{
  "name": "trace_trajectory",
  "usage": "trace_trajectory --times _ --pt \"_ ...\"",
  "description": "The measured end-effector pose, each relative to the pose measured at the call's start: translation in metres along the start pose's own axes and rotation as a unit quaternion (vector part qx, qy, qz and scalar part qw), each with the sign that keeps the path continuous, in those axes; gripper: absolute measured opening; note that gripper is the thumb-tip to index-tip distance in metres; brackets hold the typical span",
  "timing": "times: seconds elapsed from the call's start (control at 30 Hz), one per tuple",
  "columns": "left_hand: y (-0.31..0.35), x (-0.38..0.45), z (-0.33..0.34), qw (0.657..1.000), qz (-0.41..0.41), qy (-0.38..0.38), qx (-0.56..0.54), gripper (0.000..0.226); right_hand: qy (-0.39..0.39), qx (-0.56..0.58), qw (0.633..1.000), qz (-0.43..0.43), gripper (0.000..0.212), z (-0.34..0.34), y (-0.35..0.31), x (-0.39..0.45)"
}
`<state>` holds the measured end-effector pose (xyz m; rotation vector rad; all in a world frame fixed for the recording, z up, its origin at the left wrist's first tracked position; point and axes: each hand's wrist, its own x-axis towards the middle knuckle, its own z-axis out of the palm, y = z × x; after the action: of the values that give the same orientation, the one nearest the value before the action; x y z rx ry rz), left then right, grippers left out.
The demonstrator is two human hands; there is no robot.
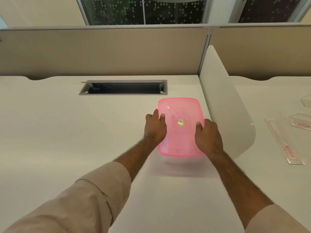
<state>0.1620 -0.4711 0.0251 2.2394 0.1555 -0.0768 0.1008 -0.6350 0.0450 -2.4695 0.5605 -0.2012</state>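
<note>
Past the beige sleeves (pixel 80 199), the left hand (pixel 155 127) and right hand (pixel 208 137) each have a grip closed on one side edge of the pink container (pixel 180 113), centred between them.

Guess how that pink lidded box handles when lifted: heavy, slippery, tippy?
Probably light: the pink box is thin translucent plastic, nothing bulky showing through. Likely slick: its surface is glossy, and the left hand and right hand grip opposite edges. Unlikely to roll: square, flat-sided.
</note>
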Motion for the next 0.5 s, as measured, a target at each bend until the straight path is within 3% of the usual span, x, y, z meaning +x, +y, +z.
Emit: trace_trajectory --times 0.2,0.5 --pt "-0.001 0.000 0.001 1.000 -0.006 0.002 -0.010 0.049 -0.019 -0.012 0.999 0.030 0.040 -0.002 -0.008 0.016" --pt "-0.006 0.000 0.003 0.999 -0.003 -0.001 -0.043 0.049 -0.047 0.025 0.993 0.105 0.077 0.011 -0.034 0.091"
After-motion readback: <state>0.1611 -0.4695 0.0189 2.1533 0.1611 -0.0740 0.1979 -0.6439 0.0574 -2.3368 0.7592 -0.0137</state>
